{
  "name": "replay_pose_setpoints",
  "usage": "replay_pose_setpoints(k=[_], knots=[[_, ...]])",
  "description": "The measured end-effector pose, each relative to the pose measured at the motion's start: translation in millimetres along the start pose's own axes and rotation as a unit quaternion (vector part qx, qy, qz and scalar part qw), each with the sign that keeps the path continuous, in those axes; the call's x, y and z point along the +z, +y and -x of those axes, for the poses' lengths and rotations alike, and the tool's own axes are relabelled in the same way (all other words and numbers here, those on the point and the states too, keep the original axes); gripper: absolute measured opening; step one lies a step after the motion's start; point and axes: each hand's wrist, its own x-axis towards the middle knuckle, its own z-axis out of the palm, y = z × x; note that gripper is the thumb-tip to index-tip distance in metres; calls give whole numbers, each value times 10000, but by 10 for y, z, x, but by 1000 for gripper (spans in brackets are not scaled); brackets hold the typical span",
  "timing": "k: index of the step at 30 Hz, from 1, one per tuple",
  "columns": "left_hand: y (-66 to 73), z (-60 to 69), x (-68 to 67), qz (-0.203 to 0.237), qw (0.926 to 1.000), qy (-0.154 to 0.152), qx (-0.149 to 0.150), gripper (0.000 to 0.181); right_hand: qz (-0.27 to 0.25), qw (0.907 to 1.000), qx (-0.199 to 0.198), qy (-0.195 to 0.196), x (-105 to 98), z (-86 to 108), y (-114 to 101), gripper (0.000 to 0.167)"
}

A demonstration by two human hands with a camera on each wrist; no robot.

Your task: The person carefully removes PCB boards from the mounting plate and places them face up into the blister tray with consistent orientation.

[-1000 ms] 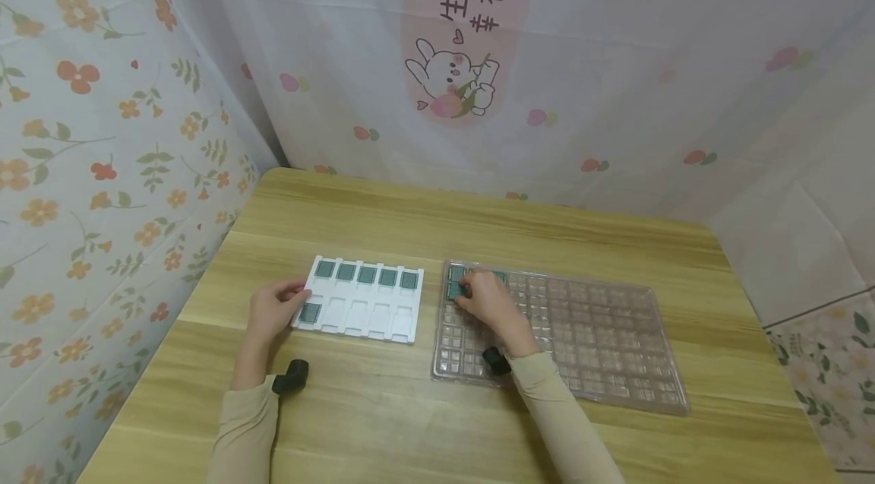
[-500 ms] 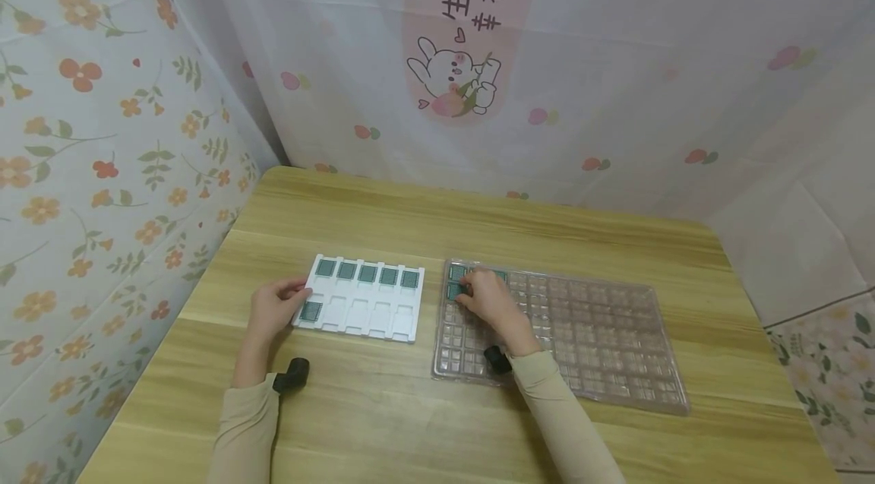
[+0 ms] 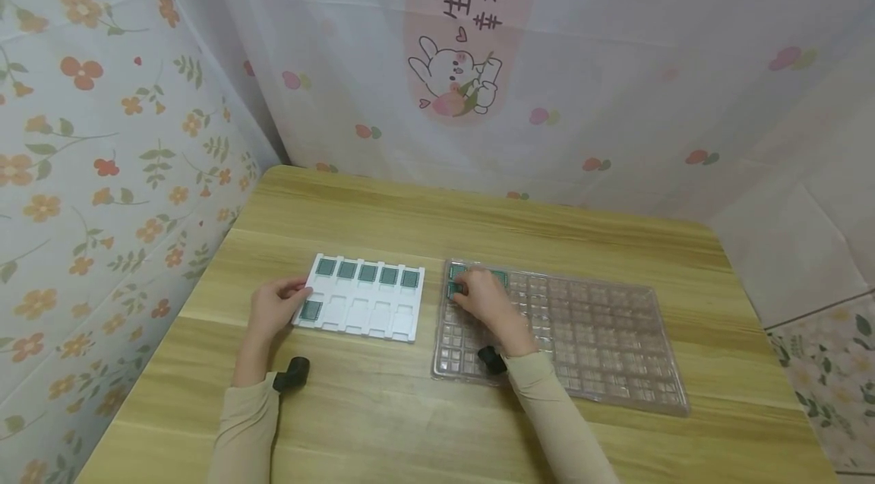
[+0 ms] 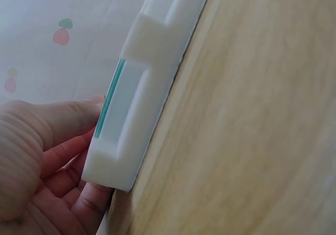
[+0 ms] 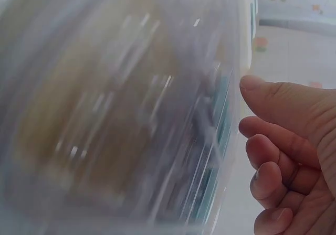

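A white plastic tray [image 3: 342,294] lies on the left of the table. Green square chips [image 3: 367,273] fill its far row, and one sits in the near-left pocket. My left hand [image 3: 272,309] grips the tray's left end, thumb above and fingers beneath, as the left wrist view shows. On the right lies a clear plastic blister tray [image 3: 601,340] with several green chips [image 3: 454,271] in its far-left pockets. Over those chips is my right hand [image 3: 488,302], which partly hides them. In the right wrist view its thumb and forefinger tips stand apart beside the tray, with no chip visible between them.
Both trays rest on a wooden table [image 3: 383,408], with a strip of bare wood between them. A patterned curtain [image 3: 581,89] hangs behind the far edge, and a floral one [image 3: 102,165] hangs on the left. Black wrist mounts [image 3: 292,374] stick out near the sleeves.
My right hand has shifted slightly left over the chips and covers more of the near-left one. The left hand and both trays have stayed in place.
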Motion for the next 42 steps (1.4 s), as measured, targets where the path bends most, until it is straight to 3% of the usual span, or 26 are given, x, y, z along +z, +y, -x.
replay_pose_setpoints(k=[10, 18, 34, 42], knots=[[25, 2, -6, 74, 9999, -17, -66, 27, -126, 9995, -304, 19, 76, -109, -227, 25], [21, 5, -8, 42, 10000, 3, -50, 27, -178, 9982, -576, 38, 139, -185, -400, 14], [25, 2, -7, 37, 10000, -7, -81, 28, -385, 9937, -1045, -108, 263, -289, -710, 21], [-10, -1, 5, 10, 10000, 29, 3, 27, -390, 9938, -1007, -279, 300, -340, -850, 21]])
